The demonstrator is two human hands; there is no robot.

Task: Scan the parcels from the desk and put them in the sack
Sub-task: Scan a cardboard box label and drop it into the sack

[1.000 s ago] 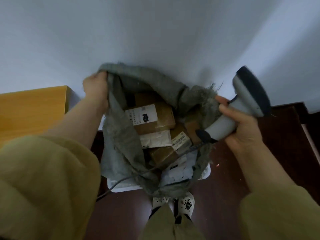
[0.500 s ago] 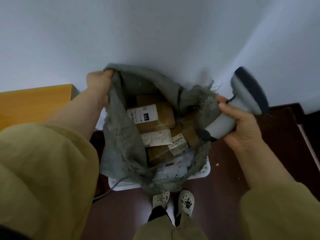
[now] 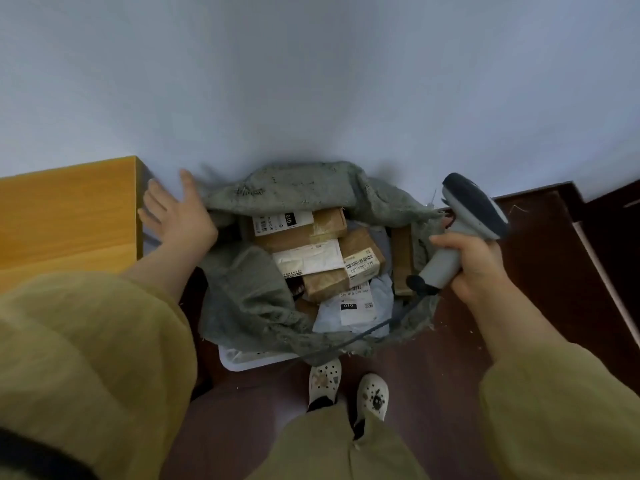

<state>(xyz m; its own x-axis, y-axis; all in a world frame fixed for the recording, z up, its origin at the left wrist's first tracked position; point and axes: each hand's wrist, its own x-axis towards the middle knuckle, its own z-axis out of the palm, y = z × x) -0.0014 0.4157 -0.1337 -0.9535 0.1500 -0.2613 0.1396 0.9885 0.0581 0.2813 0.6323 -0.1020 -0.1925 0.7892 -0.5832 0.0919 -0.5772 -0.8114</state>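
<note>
A grey woven sack point(image 3: 249, 299) lies slumped and wide open on the floor against the wall. Inside it are several parcels: brown cardboard boxes point(image 3: 301, 230) with white barcode labels and a white mailer bag point(image 3: 349, 313). My left hand point(image 3: 176, 216) hovers at the sack's left rim with fingers spread and straight, holding nothing. My right hand point(image 3: 471, 265) grips the handle of a grey barcode scanner point(image 3: 467, 216) at the sack's right edge; its dark cable trails across the sack's front rim.
The corner of a wooden desk point(image 3: 69, 216) stands at the left, against a pale wall. A white tray point(image 3: 242, 358) sticks out from under the sack. My feet in white clogs point(image 3: 346, 389) stand on the dark floor just in front of it.
My left hand has let go of the sack's rim and opened. The sack has dropped and slumped lower. My right hand still holds the scanner at the right rim.
</note>
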